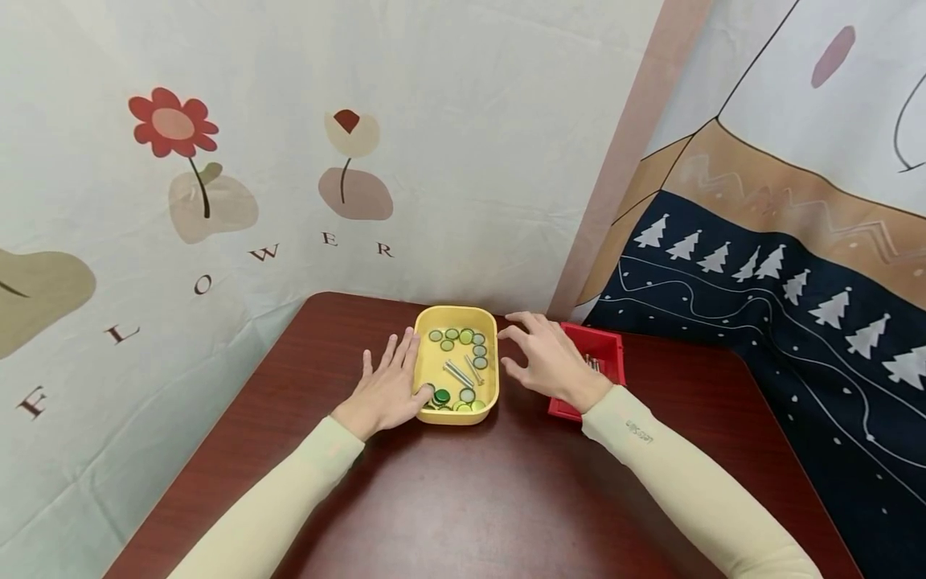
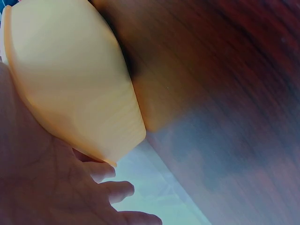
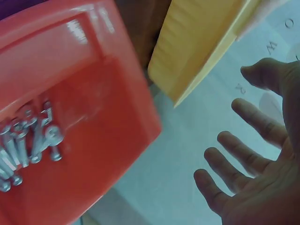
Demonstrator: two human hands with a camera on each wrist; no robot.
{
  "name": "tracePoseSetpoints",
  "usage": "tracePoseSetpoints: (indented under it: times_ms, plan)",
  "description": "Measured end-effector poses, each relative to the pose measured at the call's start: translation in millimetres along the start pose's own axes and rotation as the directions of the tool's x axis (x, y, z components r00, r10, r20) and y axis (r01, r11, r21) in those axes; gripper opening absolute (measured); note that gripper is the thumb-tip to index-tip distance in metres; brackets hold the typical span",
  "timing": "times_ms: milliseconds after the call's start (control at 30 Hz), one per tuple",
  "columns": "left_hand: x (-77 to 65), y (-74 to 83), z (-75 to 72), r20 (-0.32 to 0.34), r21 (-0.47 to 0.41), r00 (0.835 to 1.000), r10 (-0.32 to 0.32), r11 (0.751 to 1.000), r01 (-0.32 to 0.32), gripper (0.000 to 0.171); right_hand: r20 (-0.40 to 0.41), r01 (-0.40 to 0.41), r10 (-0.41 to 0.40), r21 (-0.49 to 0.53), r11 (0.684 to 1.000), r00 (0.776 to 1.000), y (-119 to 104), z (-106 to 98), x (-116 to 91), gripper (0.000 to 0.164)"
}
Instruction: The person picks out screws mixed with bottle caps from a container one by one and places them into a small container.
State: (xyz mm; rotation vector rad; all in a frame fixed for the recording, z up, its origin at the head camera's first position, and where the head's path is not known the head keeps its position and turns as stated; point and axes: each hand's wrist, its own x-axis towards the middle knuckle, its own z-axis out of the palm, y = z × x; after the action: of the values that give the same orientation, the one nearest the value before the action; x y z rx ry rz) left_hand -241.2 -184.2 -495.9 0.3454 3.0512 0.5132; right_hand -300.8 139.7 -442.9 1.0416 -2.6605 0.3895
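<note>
A yellow plastic bin (image 1: 456,416) stands on the table with green and pale bottle caps (image 1: 441,396) and a few metal bolts (image 1: 457,372) inside. Along its left rim lies my left hand (image 1: 387,394), fingers extended and thumb at the near left corner; the left wrist view shows the palm against the bin (image 2: 75,79). Between the yellow bin and a red bin (image 1: 611,354), my right hand (image 1: 546,354) hovers with spread, slightly bent fingers and holds nothing. The red bin contains several metal bolts (image 3: 33,136), partly hidden in the head view by my right hand and wrist.
A dark reddish-brown wooden table (image 1: 463,498) carries both bins. Behind its back edge hangs a pale cloth (image 1: 470,161) printed with flowers and letters. On the right side hangs a dark blue cloth (image 1: 723,322) with white trees.
</note>
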Motion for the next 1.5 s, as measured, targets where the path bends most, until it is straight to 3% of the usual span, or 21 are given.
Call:
tracePoseSetpoints:
  times_ms: [300,567,700,1000,1167,1233,1300,1367,1467,1500]
  plan:
    - [0.2,0.6,-0.1,-0.002,-0.001,1.000,-0.002,1.000,0.002,0.102,0.091,0.148,-0.141,-0.069,0.987,0.986,-22,16,19,0.058]
    - [0.0,0.2,1.6,-0.001,-0.001,1.000,-0.005,1.000,0.005,0.101,0.241,0.212,-0.192,-0.061,0.975,0.951,-42,25,39,0.070]
    - [-0.6,-0.2,2.2,0.001,-0.001,1.000,-0.004,1.000,0.004,0.100,0.336,0.219,-0.184,-0.067,0.973,0.924,-51,31,53,0.074]
    - [0.3,0.2,2.4,0.000,0.003,1.000,-0.004,1.000,0.004,0.098,0.537,0.278,-0.165,-0.137,0.951,0.827,-72,43,83,0.080]
    - [-0.3,0.5,2.3,0.001,0.003,1.000,0.000,1.000,0.000,0.098,0.608,0.259,-0.116,-0.152,0.954,0.785,-79,51,93,0.063]
    - [-0.4,0.6,2.3,0.002,0.002,1.000,0.000,1.000,0.000,0.099,0.611,0.263,-0.111,-0.164,0.951,0.784,-78,58,97,0.048]
    - [-0.3,0.6,2.2,0.004,0.001,1.000,-0.002,1.000,0.002,0.099,0.606,0.280,-0.130,-0.160,0.947,0.785,-64,86,107,0.033]
    - [-0.1,0.5,2.1,0.006,0.003,1.000,-0.005,1.000,0.005,0.099,0.593,0.313,-0.162,-0.160,0.936,0.789,-42,127,118,0.026]
    - [0.5,0.5,1.5,0.009,0.007,1.000,-0.007,1.000,0.007,0.100,0.585,0.351,-0.214,-0.130,0.927,0.783,-10,180,134,0.029]
    - [0.6,0.6,1.3,0.010,0.010,1.000,-0.007,1.000,0.007,0.100,0.587,0.354,-0.220,-0.123,0.927,0.779,-6,187,137,0.031]
